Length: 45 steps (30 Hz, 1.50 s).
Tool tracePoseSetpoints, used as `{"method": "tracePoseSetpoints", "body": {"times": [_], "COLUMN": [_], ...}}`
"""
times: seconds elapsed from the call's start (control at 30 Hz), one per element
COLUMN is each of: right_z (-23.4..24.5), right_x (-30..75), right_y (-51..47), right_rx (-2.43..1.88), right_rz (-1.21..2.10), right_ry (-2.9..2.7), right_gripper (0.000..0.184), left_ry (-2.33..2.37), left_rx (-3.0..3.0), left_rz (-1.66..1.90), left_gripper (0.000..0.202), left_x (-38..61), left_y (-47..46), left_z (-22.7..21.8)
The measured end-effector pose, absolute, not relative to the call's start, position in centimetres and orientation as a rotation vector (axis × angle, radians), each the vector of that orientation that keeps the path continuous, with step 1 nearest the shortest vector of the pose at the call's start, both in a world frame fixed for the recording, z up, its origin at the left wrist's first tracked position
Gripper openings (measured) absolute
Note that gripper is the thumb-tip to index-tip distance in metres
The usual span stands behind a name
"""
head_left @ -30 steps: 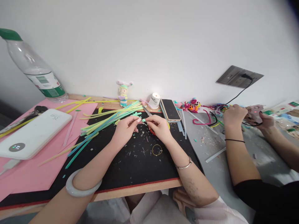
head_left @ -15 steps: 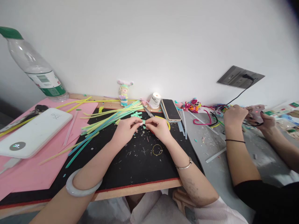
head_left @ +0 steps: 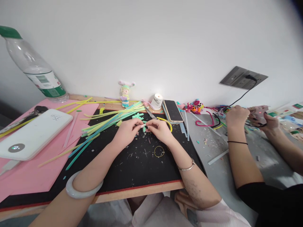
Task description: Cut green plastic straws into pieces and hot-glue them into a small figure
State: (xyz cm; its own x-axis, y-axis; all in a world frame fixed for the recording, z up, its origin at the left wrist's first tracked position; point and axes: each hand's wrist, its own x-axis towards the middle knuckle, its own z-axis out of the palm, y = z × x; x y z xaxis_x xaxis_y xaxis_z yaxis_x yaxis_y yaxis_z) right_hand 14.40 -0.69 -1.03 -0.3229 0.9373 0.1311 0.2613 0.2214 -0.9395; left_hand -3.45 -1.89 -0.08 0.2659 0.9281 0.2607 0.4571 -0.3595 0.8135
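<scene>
A short piece of green pipe cleaner (head_left: 144, 128) is pinched between the fingertips of both hands above the black mat (head_left: 132, 170). My left hand (head_left: 126, 132) grips it from the left, thumb against fingers. From the right, my right hand (head_left: 160, 130) closes on the same piece, its fingertips almost meeting the left ones. Just beyond the hands lie more green pieces (head_left: 137, 116) and a pair of scissors (head_left: 150, 112). A bundle of yellow, green and blue pipe cleaners (head_left: 104, 124) spreads to the left. A curved yellow pipe cleaner (head_left: 168, 122) lies behind my right hand.
A bottle (head_left: 42, 78), a white power bank (head_left: 35, 135) and pink sheets (head_left: 40, 176) are at left. A doll figure (head_left: 125, 94), a paper cup (head_left: 157, 101) and a phone (head_left: 173, 111) stand along the wall. At right, a co-worker's hands (head_left: 238, 116) hold a pink glue gun (head_left: 259, 114).
Both hands stay pinched together at nearly the same spot. The green piece between the fingertips has turned a little and shows more below them. The view has shifted slightly.
</scene>
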Motion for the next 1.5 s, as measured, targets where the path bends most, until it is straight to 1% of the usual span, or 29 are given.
{"method": "tracePoseSetpoints", "body": {"times": [0.3,0.7,1.0,1.1,1.2,1.27,1.5], "right_z": [-0.8,-0.5,-0.4,-0.3,-0.1,0.2,0.7], "right_x": [14.3,14.3,14.1,14.2,14.2,14.2,14.2], "right_y": [-0.6,-0.7,-0.8,-0.7,-0.6,-0.6,-0.9], "right_rx": [-1.125,-1.125,-1.123,-1.105,-1.054,-1.016,-0.968], "right_rz": [1.231,1.19,1.247,1.269,1.284,1.309,1.369], "right_ry": [-1.67,-1.702,-1.649,-1.583,-1.494,-1.448,-1.468], "right_gripper": [0.011,0.007,0.007,0.01,0.014,0.016,0.02], "left_ry": [1.263,1.229,1.222,1.206,1.195,1.174,1.164], "left_rx": [1.887,1.817,1.817,1.722,1.639,1.626,1.675], "left_rz": [0.977,0.977,0.984,1.013,1.009,0.991,1.033], "left_gripper": [0.016,0.013,0.013,0.016,0.025,0.027,0.014], "left_x": [-3.5,-3.3,-3.3,-3.3,-3.3,-3.2,-3.1], "left_y": [-1.9,-2.0,-2.0,-2.0,-1.8,-1.8,-1.9], "left_z": [0.2,0.2,0.3,0.1,-0.3,-0.5,-0.7]}}
